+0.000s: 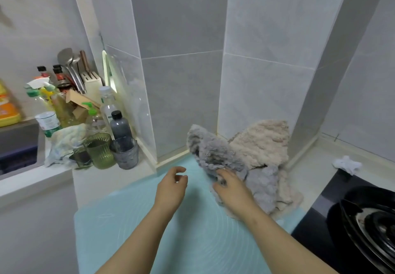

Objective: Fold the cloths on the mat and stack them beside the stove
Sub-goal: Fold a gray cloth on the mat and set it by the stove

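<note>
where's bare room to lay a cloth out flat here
Bare: the mat's near and left part, up to the grey cloth; the counter strip between beige cloth and stove. Crowded: the left ledge, packed with bottles and cups.

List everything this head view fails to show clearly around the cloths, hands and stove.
Head view: right hand fingertips, buried in the fluffy grey cloth it grips.
Head view: fluffy beige cloth, lower part covered by the grey one; cloth count unclear.
Head view: black stove, cut off by right and bottom edges.
Head view: labels on clear plastic bottles, too small and blurred.
</note>
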Motion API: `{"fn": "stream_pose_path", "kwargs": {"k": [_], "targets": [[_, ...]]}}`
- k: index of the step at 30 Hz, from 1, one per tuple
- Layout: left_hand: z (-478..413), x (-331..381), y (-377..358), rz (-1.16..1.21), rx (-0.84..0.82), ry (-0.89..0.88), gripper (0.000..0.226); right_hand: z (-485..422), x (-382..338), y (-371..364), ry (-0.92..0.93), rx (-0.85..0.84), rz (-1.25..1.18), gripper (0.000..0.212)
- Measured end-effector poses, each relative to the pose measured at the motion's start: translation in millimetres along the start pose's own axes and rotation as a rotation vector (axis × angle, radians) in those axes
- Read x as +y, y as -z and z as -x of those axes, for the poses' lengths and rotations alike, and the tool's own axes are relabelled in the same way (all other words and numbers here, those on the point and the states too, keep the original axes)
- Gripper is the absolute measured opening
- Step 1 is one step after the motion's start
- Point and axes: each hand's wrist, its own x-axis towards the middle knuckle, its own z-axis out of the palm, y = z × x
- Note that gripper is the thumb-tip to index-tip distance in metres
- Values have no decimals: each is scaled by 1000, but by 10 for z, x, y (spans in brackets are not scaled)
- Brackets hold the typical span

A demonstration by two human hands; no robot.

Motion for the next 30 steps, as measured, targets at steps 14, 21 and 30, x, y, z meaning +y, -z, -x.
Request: {"fn": "stream_pose_path", "kwargs": {"k": [14,21,30], "targets": [[256,-61,110,94,-46,5,54,264,-263,-30,161,-29,-341,26],[426,-141,217,568,68,351,23,432,-293,-64,205,-301,-450,41],[793,-459,702,555,330,321,30,665,-395,-542,216,-551,-554,33]]}}
